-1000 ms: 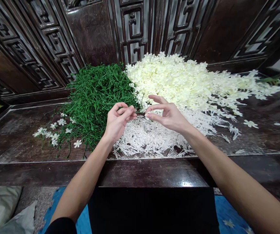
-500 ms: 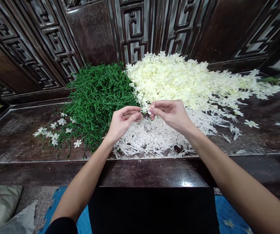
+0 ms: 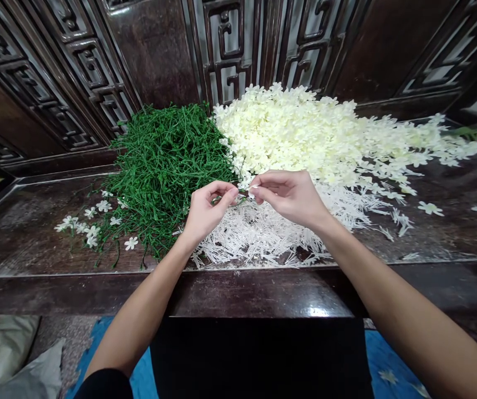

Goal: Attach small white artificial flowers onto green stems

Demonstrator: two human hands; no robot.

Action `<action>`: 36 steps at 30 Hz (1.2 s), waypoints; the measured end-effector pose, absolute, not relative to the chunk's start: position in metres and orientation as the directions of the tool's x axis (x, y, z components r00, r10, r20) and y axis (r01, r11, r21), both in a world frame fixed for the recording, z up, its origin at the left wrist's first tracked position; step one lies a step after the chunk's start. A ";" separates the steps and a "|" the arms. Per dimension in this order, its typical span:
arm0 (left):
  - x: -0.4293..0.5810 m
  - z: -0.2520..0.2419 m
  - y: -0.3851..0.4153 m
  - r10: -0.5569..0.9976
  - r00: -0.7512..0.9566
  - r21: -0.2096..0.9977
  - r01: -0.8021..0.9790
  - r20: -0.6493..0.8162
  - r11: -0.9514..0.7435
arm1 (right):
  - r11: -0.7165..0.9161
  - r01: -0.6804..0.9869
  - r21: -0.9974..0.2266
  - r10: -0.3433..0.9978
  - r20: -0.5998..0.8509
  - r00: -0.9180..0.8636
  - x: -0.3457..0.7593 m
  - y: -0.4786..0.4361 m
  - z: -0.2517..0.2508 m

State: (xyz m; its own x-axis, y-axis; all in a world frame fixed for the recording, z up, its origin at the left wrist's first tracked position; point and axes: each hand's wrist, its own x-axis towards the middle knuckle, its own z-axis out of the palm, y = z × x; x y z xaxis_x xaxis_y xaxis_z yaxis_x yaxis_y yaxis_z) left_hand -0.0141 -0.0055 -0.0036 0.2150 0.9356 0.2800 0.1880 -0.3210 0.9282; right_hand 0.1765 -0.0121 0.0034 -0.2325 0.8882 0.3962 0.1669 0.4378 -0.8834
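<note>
My left hand (image 3: pixel 207 208) is pinched on a thin green stem, held above the wooden bench (image 3: pixel 34 244). My right hand (image 3: pixel 290 195) is pinched on a small white flower piece, its fingertips touching those of the left hand. Behind the hands lie a heap of green plastic stems (image 3: pixel 166 160) and a heap of cream flower blossoms (image 3: pixel 300 130). Under the hands spreads a pile of thin white stamen pieces (image 3: pixel 263 238).
A few stems with white flowers on them (image 3: pixel 89 224) lie to the left of the green heap. Loose blossoms (image 3: pixel 430 208) are scattered at the right. A carved dark wooden backrest (image 3: pixel 230 44) rises behind. Blue cloth (image 3: pixel 138 377) and grey bags (image 3: pixel 9 354) lie below.
My right hand closed its fingers from a looser pinch and moved in to meet the left hand. Both hands have sunk slightly and stay joined at the fingertips.
</note>
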 end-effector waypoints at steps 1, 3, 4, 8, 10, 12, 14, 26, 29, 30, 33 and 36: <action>-0.014 -0.003 -0.006 0.934 0.218 0.926 0.193 0.284 -0.326 | 0.441 0.177 -0.880 0.887 0.397 -0.235 0.176 -0.012 0.004; -0.013 -0.002 -0.007 0.931 0.225 0.922 0.201 0.286 -0.332 | 0.441 0.199 -0.875 0.888 0.394 -0.237 0.176 -0.013 0.005; -0.013 -0.002 -0.007 0.931 0.228 0.920 0.207 0.285 -0.332 | 0.439 0.206 -0.874 0.889 0.391 -0.237 0.176 -0.014 0.006; -0.012 -0.004 -0.008 0.924 0.240 0.901 0.249 0.297 -0.355 | 0.440 0.224 -0.870 0.889 0.387 -0.244 0.174 -0.015 0.006; -0.012 -0.006 -0.008 0.912 0.248 0.885 0.259 0.327 -0.388 | 0.458 0.245 -0.855 0.881 0.400 -0.252 0.174 -0.015 0.006; -0.011 -0.008 -0.009 0.893 0.254 0.859 0.270 0.372 -0.435 | 0.480 0.270 -0.835 0.871 0.415 -0.263 0.173 -0.015 0.006; -0.011 -0.009 -0.009 0.861 0.265 0.810 0.304 0.434 -0.502 | 0.485 0.281 -0.828 0.867 0.415 -0.275 0.174 -0.015 0.005; -0.012 -0.006 -0.012 0.778 0.276 0.666 0.405 0.564 -0.626 | 0.418 0.229 -0.879 0.887 0.340 -0.312 0.174 -0.017 0.004; -0.012 -0.008 -0.012 0.780 0.269 0.666 0.409 0.565 -0.623 | 0.483 0.249 -0.839 0.855 0.392 -0.339 0.174 -0.017 0.002; -0.012 -0.008 -0.012 0.777 0.268 0.661 0.412 0.570 -0.627 | 0.507 0.266 -0.820 0.844 0.410 -0.346 0.173 -0.017 0.002; -0.013 -0.010 -0.012 0.768 0.282 0.638 0.433 0.576 -0.637 | 0.583 0.355 -0.731 0.807 0.470 -0.358 0.173 -0.017 0.000; -0.015 -0.012 -0.012 0.756 0.307 0.609 0.454 0.578 -0.650 | 0.640 0.462 -0.613 0.768 0.530 -0.361 0.171 -0.018 -0.001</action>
State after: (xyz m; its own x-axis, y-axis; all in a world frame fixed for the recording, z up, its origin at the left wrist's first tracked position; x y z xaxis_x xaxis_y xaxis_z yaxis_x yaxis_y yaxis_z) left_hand -0.0145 -0.0123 -0.0125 0.3069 0.7560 0.5782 0.4542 -0.6502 0.6091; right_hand 0.1708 -0.0183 -0.0007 -0.3606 0.7676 0.5298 0.4624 0.6404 -0.6132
